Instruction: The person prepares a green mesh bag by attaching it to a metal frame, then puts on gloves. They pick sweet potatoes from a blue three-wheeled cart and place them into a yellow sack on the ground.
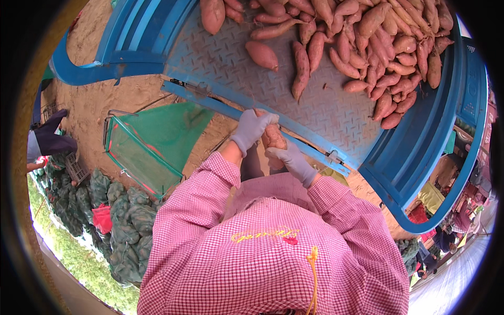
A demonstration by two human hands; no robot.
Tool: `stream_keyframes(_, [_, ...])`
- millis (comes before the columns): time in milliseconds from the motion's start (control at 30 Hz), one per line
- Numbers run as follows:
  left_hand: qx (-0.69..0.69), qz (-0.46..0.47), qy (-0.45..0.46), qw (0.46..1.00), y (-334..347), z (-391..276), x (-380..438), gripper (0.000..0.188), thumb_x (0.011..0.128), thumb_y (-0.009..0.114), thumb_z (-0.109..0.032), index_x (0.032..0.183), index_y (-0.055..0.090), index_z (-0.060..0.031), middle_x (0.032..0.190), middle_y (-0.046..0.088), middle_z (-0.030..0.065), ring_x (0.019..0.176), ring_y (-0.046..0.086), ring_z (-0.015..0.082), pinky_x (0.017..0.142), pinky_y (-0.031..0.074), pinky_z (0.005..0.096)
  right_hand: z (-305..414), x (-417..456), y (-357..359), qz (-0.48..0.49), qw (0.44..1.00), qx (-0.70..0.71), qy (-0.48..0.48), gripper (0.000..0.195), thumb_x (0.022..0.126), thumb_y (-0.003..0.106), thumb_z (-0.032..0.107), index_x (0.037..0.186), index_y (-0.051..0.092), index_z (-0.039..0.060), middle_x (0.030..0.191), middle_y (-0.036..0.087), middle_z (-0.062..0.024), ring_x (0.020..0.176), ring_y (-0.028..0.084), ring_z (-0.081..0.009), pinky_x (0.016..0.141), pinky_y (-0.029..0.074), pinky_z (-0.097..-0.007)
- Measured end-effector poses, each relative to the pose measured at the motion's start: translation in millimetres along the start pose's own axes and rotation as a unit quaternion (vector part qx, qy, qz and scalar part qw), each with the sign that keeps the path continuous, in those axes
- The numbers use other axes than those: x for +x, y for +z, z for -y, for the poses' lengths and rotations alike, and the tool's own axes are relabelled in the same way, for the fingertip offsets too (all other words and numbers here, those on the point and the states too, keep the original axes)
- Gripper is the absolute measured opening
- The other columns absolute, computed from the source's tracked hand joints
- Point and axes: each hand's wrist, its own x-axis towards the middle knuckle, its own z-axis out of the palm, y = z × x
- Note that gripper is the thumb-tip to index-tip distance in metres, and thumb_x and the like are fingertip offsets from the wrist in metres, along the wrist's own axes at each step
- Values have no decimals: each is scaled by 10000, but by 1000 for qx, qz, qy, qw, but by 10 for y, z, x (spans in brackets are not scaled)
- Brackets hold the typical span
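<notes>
Between my gloved hands is one sweet potato [274, 137], held in front of my body at the edge of the blue truck bed [315, 106]. My left hand [252, 128] grips its upper end, and a thin root sticks out past the fingers. Around its lower end closes my right hand [293, 159]. Both hands wear pale grey gloves, and the palms are hidden. Beyond them, loose sweet potatoes [301, 71] lie on the diamond-plate floor. A large heap of sweet potatoes [378, 43] fills the far right of the bed.
Left of me, a green mesh bag [157, 138] hangs open on a metal frame over sandy ground. Filled green mesh sacks [130, 220] line the lower left, near a plastic crate [76, 167] and a person [51, 138]. Blue side panels [417, 157] bound the bed; more people stand at far right.
</notes>
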Motion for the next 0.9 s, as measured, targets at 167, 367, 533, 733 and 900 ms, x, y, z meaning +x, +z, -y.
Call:
stream_keyframes(167, [71,-2,17,997,-117,-143,-91,180,828,626,-133,791,669,37,791,685,107,746,663,192,693,511,316,-81,8,216,-25,1000,12,-14,434,808,719,281,1097,516,28,785,579,-27,585,561,-117,527,484,-247])
stream_keyframes(367, [623,39,173,762,-82,-181,-195,161,867,576,-173,802,687,-75,782,681,133,742,673,227,700,501,329,-297,69,326,-69,996,-21,50,263,822,685,245,924,553,42,691,560,-30,528,539,-123,445,426,-268])
stream_keyframes(533, [73,-50,148,985,-40,-362,152,199,905,545,-158,880,672,-7,926,709,118,878,666,196,819,499,317,-269,326,254,-122,989,57,-57,306,809,698,187,1016,530,37,753,565,-28,574,559,-128,486,459,-272])
stream_keyframes(733, [-163,-109,213,957,-295,-652,-58,251,952,522,-162,878,674,23,1021,686,102,976,609,150,920,449,273,145,400,11,-147,963,-54,-220,537,733,770,126,1167,469,30,987,573,-46,849,576,-121,748,488,-272])
stream_keyframes(900, [-49,-104,187,976,-499,-505,-56,284,979,498,-202,959,652,36,1057,675,135,1021,620,201,962,454,324,315,396,18,-137,957,-113,-228,586,702,791,125,1180,466,31,1051,561,-46,945,547,-119,843,458,-268])
